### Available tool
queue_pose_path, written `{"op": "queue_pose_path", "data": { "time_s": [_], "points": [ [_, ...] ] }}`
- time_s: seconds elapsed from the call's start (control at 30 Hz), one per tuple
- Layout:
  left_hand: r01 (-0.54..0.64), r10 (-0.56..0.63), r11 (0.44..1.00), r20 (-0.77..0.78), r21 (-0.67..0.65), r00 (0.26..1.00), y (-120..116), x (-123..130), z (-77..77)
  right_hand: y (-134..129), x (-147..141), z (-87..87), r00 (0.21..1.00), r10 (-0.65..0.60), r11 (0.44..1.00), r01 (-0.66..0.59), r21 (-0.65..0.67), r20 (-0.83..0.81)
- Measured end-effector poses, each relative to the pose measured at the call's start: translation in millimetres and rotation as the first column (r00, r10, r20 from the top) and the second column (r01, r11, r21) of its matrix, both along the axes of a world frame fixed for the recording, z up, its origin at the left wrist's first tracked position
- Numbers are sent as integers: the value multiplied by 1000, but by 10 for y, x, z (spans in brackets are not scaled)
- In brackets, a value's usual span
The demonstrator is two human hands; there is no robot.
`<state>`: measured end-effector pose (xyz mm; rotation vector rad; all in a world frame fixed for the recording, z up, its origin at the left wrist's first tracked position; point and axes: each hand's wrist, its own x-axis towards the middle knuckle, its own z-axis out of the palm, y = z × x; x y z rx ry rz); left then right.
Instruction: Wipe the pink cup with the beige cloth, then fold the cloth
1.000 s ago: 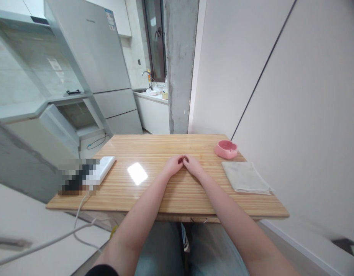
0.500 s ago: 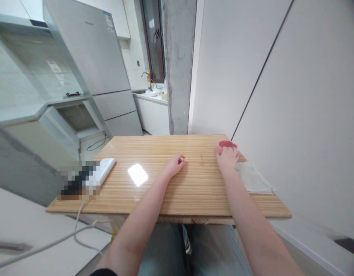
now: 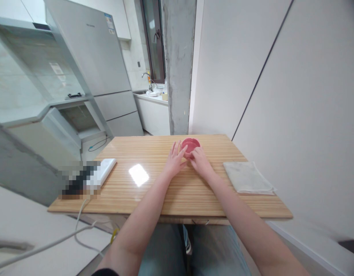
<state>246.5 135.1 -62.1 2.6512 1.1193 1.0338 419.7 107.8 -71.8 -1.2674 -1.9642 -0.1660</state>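
A small round pink bowl (image 3: 191, 142) with a notched rim is at the far middle of the wooden table (image 3: 205, 199), its hollow side facing up. My right hand (image 3: 200, 161) grips the near right part of its rim, fingers bent over the edge. At the bowl's left is my left hand (image 3: 174, 161), open with the fingers spread. Its thumb reaches the near left rim; whether it presses on the bowl I cannot tell. The hands partly hide the bowl's near side.
A folded pale cloth (image 3: 248, 177) lies at the table's right. On the left are a white box-like object (image 3: 108, 168), a blurred-out dark item and a white cable (image 3: 79, 218) hanging over the edge. A white wall (image 3: 280, 115) stands close on the right.
My right hand has brought the pink bowl from the table's far right, beside the cloth, leftward to the middle. My left hand has opened from a loose curl and moved slightly up beside the bowl.
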Motion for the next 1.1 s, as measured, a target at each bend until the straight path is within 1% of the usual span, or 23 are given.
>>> {"op": "queue_pose_path", "data": {
  "time_s": [0.07,0.13,0.17,0.2,0.27,0.33,0.4,0.43,0.5,0.57,0.6,0.63,0.7,0.8,0.93,0.97,1.03,1.07,1.1],
  "points": [
    [92,-90,995,-62,35,994,16,-25,45,-40,-98,-11,997,79,997,-79,-4,27],
    [180,-174,982,-105,50,979,47,-50,74,-72,-115,-23,991,136,991,-136,3,16],
    [200,-194,979,-109,47,975,67,-69,84,-81,-98,-29,990,141,990,-141,16,-12],
    [193,-188,980,-97,41,977,91,-100,94,-85,-70,-38,991,125,992,-123,35,-54],
    [102,-100,994,-52,27,994,156,-213,118,-74,4,-68,987,43,998,-34,59,-152],
    [-62,62,998,-11,20,998,247,-415,149,-37,75,-119,975,-51,998,58,24,-216],
    [-256,256,966,16,27,967,354,-698,179,14,115,-183,969,-104,994,95,-50,-225],
    [-359,358,933,34,28,933,405,-856,187,39,122,-213,968,-114,992,97,-83,-223],
    [-541,539,841,68,15,840,485,-1172,178,76,111,-259,970,-105,989,79,-126,-220],
    [-665,665,746,57,-11,745,520,-1441,133,93,89,-278,971,-85,988,54,-143,-223],
    [-702,702,712,40,-20,711,521,-1545,99,94,81,-281,970,-82,988,50,-146,-227],
    [-725,726,688,21,-26,688,515,-1626,62,92,78,-280,969,-85,988,51,-149,-230],
    [-744,744,668,-11,-33,668,493,-1719,-13,86,90,-280,968,-95,987,60,-152,-233],
    [-763,763,645,-30,-34,646,479,-1738,-87,87,133,-292,966,-106,985,69,-157,-236],
    [-806,807,590,-9,-35,591,491,-1725,-112,105,179,-274,958,-150,980,111,-167,-246],
    [-809,809,587,9,-38,587,491,-1732,-112,103,190,-247,953,-182,975,144,-168,-241],
    [-798,799,601,51,-42,599,480,-1752,-113,68,225,-166,929,-303,949,273,-161,-211],
    [-786,787,616,68,-43,613,471,-1762,-112,30,256,-117,903,-387,920,362,-152,-187],
    [-773,773,633,79,-45,629,458,-1768,-110,-25,300,-70,864,-478,877,459,-144,-160]
  ]
}}
